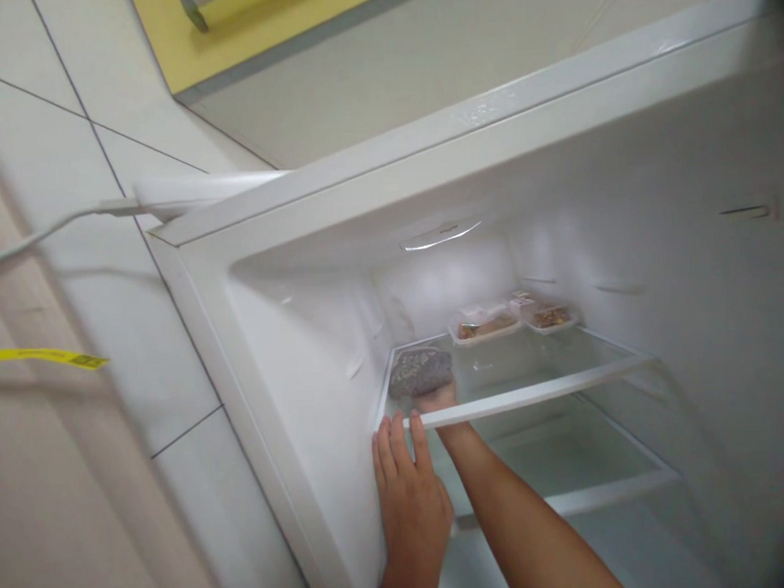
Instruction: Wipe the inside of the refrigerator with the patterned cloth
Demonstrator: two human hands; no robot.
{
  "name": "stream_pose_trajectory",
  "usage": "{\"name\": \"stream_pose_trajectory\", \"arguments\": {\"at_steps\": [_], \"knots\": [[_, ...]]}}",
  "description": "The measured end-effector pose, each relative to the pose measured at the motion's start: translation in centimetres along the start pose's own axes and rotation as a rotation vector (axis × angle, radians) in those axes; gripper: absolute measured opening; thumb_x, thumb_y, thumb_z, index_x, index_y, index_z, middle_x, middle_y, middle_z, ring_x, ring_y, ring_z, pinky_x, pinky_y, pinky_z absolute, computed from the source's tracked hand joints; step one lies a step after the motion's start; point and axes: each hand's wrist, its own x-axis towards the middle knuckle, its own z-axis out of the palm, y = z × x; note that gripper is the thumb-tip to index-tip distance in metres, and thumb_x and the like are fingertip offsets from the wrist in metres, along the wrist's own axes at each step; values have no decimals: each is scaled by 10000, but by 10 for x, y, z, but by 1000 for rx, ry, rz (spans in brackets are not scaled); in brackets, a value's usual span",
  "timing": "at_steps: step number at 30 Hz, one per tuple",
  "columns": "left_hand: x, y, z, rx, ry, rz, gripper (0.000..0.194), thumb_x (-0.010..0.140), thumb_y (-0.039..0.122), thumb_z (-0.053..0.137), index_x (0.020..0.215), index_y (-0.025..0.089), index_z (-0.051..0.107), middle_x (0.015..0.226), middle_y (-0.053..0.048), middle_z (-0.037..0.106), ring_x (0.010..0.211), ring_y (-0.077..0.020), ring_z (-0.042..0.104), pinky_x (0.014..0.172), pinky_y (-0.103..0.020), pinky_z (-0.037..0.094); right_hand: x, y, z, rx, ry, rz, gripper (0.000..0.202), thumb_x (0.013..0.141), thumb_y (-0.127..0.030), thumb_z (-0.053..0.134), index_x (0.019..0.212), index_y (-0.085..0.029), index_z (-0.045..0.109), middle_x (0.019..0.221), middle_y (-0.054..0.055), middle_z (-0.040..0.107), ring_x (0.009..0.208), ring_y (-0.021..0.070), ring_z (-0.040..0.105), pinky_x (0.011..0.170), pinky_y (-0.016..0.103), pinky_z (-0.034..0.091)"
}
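Note:
Inside an open white fridge, my right hand (438, 398) is closed on a grey patterned cloth (420, 372) at the left end of the upper glass shelf (517, 401). My forearm passes behind the shelf's white front rim, so the hand and cloth appear to be under the glass and seen through it. Most of the right fingers are hidden by the cloth. My left hand (412, 490) has its fingers stretched out, with the tips touching the left end of that rim, beside the fridge's side wall.
Two clear packs of food, one left (486, 325) and one right (550, 316), sit at the back of the upper shelf. A lower shelf (611, 495) lies below. A light cover (440, 235) is overhead. Outside are a white cable (55, 227) and a yellow cabinet front (260, 33).

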Motion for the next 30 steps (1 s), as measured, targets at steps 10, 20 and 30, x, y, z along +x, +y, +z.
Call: {"name": "stream_pose_trajectory", "arguments": {"at_steps": [10, 20, 30], "knots": [[4, 0, -1, -31, 48, 6, 811, 702, -14, 544, 1492, 90, 393, 1494, -215, 445, 1442, -403, 367, 1179, -633, 406, -93, -25, -11, -81, -105, 277, 271, 819, -342, 597, 1032, -242, 731, 910, 19, 804, 896, 226, 731, 976, 438, 538], [6, 1, -8, -88, 28, 7, 830, 721, 35, 602, 1511, 96, 359, 1482, -220, 453, 1459, -411, 345, 1188, -645, 387, -142, -102, -17, -7, 68, 55, 270, 798, -290, 547, 983, -222, 732, 971, 48, 801, 992, 251, 729, 1005, 530, 539], [5, 0, -6, -50, -9, 12, 794, 753, 41, 573, 1519, 88, 368, 1493, -228, 445, 1473, -396, 339, 1202, -619, 379, -138, -217, -53, 97, 397, -459, 320, 821, -326, 451, 983, -269, 721, 997, 17, 792, 1009, 225, 719, 1003, 579, 530]]}}
